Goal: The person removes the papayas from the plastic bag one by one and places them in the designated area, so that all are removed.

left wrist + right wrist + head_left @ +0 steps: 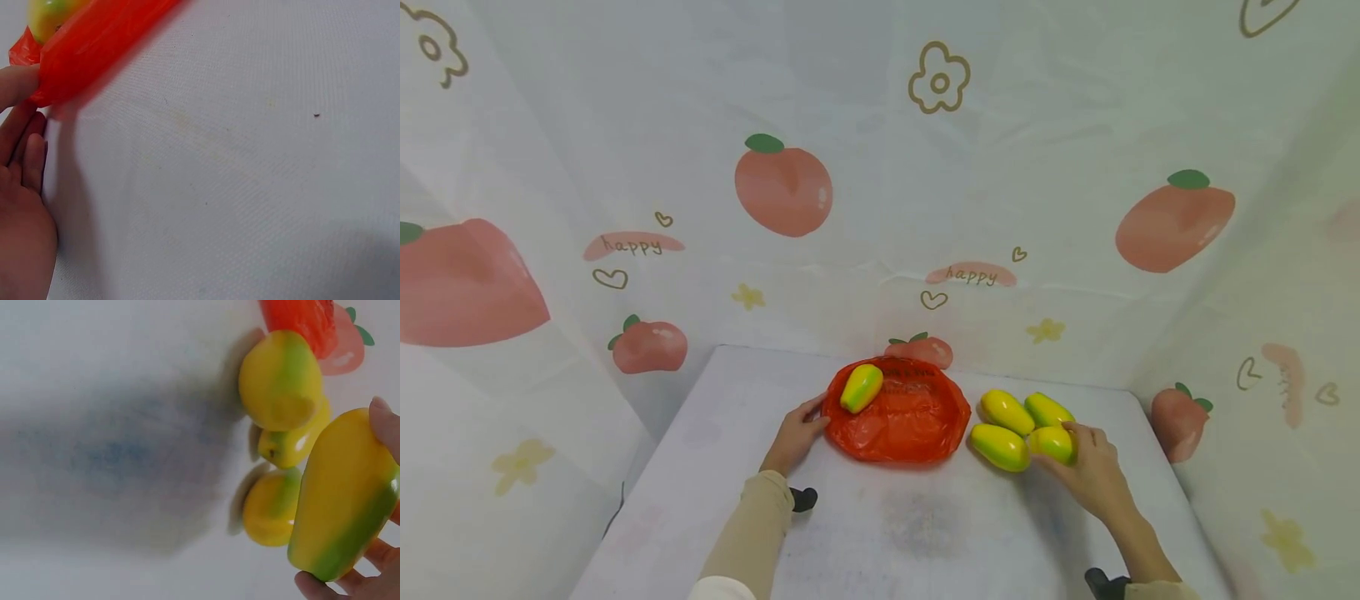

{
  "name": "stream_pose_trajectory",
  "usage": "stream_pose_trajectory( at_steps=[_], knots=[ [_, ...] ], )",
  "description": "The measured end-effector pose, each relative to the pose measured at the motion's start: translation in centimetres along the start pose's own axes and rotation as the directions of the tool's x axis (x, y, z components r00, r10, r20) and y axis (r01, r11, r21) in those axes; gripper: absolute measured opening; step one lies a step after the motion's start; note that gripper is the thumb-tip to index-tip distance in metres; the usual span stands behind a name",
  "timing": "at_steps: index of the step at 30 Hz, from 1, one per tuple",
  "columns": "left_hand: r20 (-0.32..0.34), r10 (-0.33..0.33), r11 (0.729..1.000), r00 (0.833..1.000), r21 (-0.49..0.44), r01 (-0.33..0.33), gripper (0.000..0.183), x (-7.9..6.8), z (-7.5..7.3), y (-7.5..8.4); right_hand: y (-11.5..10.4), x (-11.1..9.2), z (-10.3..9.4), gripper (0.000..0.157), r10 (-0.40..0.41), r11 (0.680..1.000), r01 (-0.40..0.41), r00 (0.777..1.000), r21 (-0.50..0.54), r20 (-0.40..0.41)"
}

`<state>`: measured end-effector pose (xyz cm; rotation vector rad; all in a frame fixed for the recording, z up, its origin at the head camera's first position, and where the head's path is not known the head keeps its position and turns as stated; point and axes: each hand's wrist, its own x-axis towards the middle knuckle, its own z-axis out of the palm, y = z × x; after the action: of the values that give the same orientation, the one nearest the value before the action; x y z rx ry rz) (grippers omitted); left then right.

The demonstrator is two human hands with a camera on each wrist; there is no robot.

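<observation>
A red plastic bag [902,421] lies spread open on the table, its edge raised in a rounded rim. One yellow-green mango [861,388] rests inside it, toward the back left. My left hand [796,437] pinches the bag's left edge, thumb above and fingers below, as the left wrist view shows. On the right, my right hand [1093,479] grips a mango [344,494] between thumb and fingers, and in the right wrist view it looks raised off the table. Close beside it lie three more mangoes: one at the front left [1000,447], one behind [1006,412], another at the back right [1049,409].
The white table [850,533] ends at a back edge against a hanging white cloth [880,183] printed with fruit and flowers. More cloth hangs at both sides. A dark strap end [805,499] sticks out by the left wrist, another [1105,583] by the right.
</observation>
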<state>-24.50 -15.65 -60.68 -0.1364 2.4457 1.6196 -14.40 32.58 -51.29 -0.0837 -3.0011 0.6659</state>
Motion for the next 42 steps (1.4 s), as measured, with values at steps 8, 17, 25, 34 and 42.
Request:
stream_pose_trajectory(
  at_steps=[8, 17, 25, 34, 42],
  knots=[
    [-0.006, 0.021, 1.0, 1.0, 0.012, -0.021, 0.053, 0.1, -0.2, -0.3, 1.2, -0.1, 0.3, 0.091, 0.034, 0.999, -0.035, 0.999, 0.01, 0.042],
    [0.003, 0.02, 1.0, 1.0, 0.021, -0.02, 0.054, 0.1, -0.3, -0.3, 1.9, -0.3, 0.9, 0.095, 0.091, 0.996, -0.092, 0.992, 0.012, 0.088],
    [0.002, 0.018, 1.0, 1.0, 0.009, -0.018, 0.054, 0.2, -0.3, -0.2, 2.5, -0.1, 1.6, 0.1, 0.14, 0.989, -0.146, 0.981, 0.034, 0.137],
    [0.009, 0.032, 0.999, 0.999, -0.001, -0.032, 0.053, 0.3, -0.1, -0.3, 3.5, 0.0, 2.7, 0.098, 0.177, 0.979, -0.19, 0.972, 0.075, 0.152],
    [0.008, 0.005, 1.0, 1.0, -0.002, -0.005, 0.053, 0.2, 0.0, -0.1, 4.2, 0.5, 3.9, 0.104, 0.188, 0.975, -0.202, 0.971, 0.09, 0.146]
  ],
)
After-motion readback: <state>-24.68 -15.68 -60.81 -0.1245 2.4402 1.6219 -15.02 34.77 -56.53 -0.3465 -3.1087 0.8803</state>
